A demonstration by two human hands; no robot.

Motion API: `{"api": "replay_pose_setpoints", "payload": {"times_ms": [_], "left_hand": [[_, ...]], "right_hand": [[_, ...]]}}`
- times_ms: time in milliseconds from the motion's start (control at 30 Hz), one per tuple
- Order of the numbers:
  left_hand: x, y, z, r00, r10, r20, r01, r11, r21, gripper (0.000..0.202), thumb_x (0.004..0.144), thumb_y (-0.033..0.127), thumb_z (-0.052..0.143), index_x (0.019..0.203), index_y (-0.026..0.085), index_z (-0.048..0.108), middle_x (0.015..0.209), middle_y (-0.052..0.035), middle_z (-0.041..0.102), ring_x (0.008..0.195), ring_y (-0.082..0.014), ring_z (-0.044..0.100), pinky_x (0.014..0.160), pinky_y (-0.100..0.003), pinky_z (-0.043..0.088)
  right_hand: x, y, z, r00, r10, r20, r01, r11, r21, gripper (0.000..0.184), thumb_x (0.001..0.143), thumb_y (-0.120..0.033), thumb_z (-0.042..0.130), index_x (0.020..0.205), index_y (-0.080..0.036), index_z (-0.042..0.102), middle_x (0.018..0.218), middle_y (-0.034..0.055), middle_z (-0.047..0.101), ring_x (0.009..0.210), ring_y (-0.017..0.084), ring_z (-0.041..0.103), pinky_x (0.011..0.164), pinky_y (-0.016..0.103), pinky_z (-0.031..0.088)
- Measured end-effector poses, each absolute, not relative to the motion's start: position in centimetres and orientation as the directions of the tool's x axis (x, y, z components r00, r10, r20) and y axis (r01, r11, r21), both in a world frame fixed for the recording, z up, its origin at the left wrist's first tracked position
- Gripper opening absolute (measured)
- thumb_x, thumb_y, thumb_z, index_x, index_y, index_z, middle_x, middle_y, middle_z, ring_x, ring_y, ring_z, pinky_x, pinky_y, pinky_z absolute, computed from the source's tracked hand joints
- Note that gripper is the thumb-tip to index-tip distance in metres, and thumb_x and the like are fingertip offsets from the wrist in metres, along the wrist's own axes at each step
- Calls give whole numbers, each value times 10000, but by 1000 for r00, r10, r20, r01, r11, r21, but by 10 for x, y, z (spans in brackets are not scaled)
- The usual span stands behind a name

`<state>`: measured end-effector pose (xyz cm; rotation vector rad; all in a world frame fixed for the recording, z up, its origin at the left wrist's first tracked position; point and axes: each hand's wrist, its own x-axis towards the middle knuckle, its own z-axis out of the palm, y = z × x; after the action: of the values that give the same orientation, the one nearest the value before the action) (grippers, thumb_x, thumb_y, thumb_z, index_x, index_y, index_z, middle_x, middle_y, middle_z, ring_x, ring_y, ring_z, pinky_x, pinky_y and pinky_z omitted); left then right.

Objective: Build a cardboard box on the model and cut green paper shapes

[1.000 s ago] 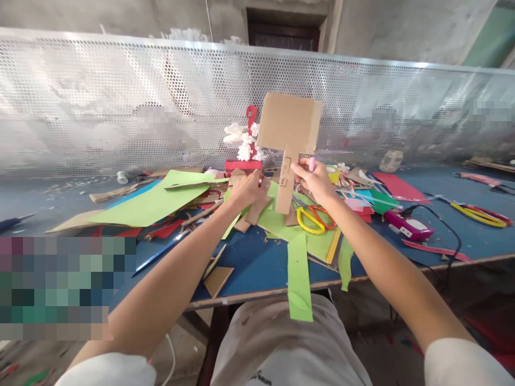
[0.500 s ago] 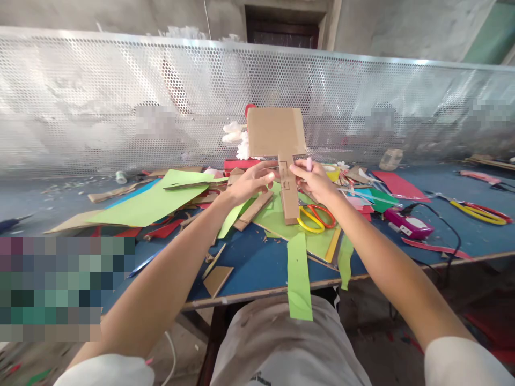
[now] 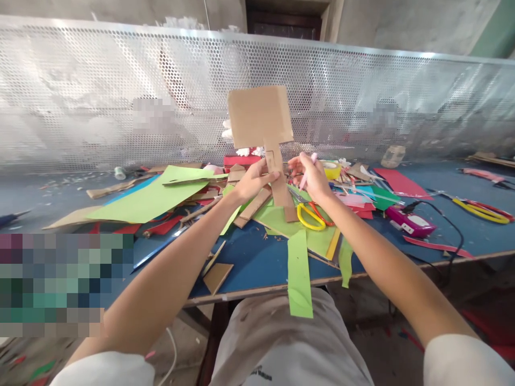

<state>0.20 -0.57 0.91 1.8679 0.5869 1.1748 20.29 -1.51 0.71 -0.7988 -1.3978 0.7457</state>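
Upright over the bench stands a cardboard paddle shape (image 3: 260, 117), a square panel on a narrow strip handle. My left hand (image 3: 254, 183) grips the handle, thumb across its front. Just right of the handle, apart from it, my right hand (image 3: 313, 177) is closed around a slim pink pen-like stick (image 3: 309, 170). Scissors with yellow and red handles (image 3: 311, 216) lie under my right hand on green paper (image 3: 277, 220). A strip of green paper (image 3: 300, 273) hangs over the front edge of the bench.
Large green sheets (image 3: 156, 195) and cardboard scraps lie left. To the right are a purple device (image 3: 410, 221) with a black cable, pliers with yellow and red handles (image 3: 480, 210) and red paper (image 3: 402, 183). A perforated metal screen (image 3: 341, 102) stands behind the blue bench.
The cardboard paddle has moved left and up, held in my left hand. My right hand has let go of its handle and sits to the right with the pink stick.
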Motion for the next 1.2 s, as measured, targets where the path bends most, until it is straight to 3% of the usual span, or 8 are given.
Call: {"api": "replay_pose_setpoints", "payload": {"times_ms": [100, 233, 433, 567, 667, 800, 933, 1200], "left_hand": [[-3, 5, 8, 331, 791, 515, -67, -525, 849, 393, 873, 386, 737, 1211, 212, 635, 1110, -106, 762, 893, -220, 738, 653, -299, 582], [-5, 15, 7, 162, 825, 541, -158, -519, 840, 365, 866, 389, 736, 1186, 243, 638, 1075, -76, 752, 919, -214, 734, 737, -331, 609], [-6, 17, 6, 25, 863, 505, -311, -474, 824, 332, 777, 343, 828, 1045, 228, 669, 985, -53, 746, 933, -231, 740, 851, -384, 621], [-7, 19, 7, -62, 874, 482, -342, -472, 813, 325, 783, 342, 831, 1040, 237, 662, 975, -39, 754, 927, -217, 748, 843, -360, 632], [-7, 19, 8, -66, 895, 441, -361, -434, 826, 336, 782, 316, 842, 1047, 237, 651, 1010, -33, 760, 938, -210, 760, 868, -369, 644], [-1, 16, 8, -22, 912, 410, -392, -385, 835, 348, 775, 288, 872, 1022, 220, 637, 1036, -38, 767, 950, -214, 770, 917, -395, 652], [5, 13, 6, 14, 905, 426, -403, -384, 830, 360, 775, 308, 894, 1012, 211, 641, 1017, -46, 774, 936, -223, 774, 944, -419, 652], [5, 6, -1, 255, 824, 505, -290, -434, 853, 532, 764, 405, 925, 1154, 233, 605, 1124, -56, 751, 1031, -242, 774, 952, -434, 628]], "right_hand": [[208, -19, 8, 27, 802, 596, 168, 584, -794, 727, 966, -889, 373, 807, -229, 632, 632, 12, 558, 580, 152, 527, 570, 297, 426], [210, -25, 7, -242, 729, 640, 398, 676, -620, 553, 1003, -731, 517, 874, -211, 656, 661, -10, 577, 643, 161, 529, 653, 292, 387], [205, -21, -1, -503, 738, 450, 607, 673, -423, 328, 955, -463, 673, 1049, -155, 734, 864, 27, 683, 757, 172, 569, 723, 286, 387], [206, -23, -1, -533, 802, 269, 708, 597, -376, 566, 890, -508, 795, 1338, -174, 711, 1028, 74, 748, 875, 216, 658, 769, 297, 446], [207, -25, 1, -557, 825, 95, 724, 538, -431, 680, 875, -537, 827, 1437, -190, 668, 1072, 85, 771, 881, 220, 689, 769, 299, 484], [207, -20, -2, -450, 873, 189, 594, 451, -666, 532, 949, -560, 750, 1299, -163, 698, 1053, 98, 751, 795, 175, 660, 670, 275, 495], [204, -15, -4, -310, 884, 351, 202, 422, -884, 420, 948, -573, 739, 1118, -195, 669, 1039, 81, 723, 748, 146, 646, 518, 227, 447], [211, -13, 9, -1, 872, 490, -163, 483, -860, 374, 821, -485, 873, 905, -224, 619, 767, -30, 579, 624, 95, 565, 453, 192, 386]]}}
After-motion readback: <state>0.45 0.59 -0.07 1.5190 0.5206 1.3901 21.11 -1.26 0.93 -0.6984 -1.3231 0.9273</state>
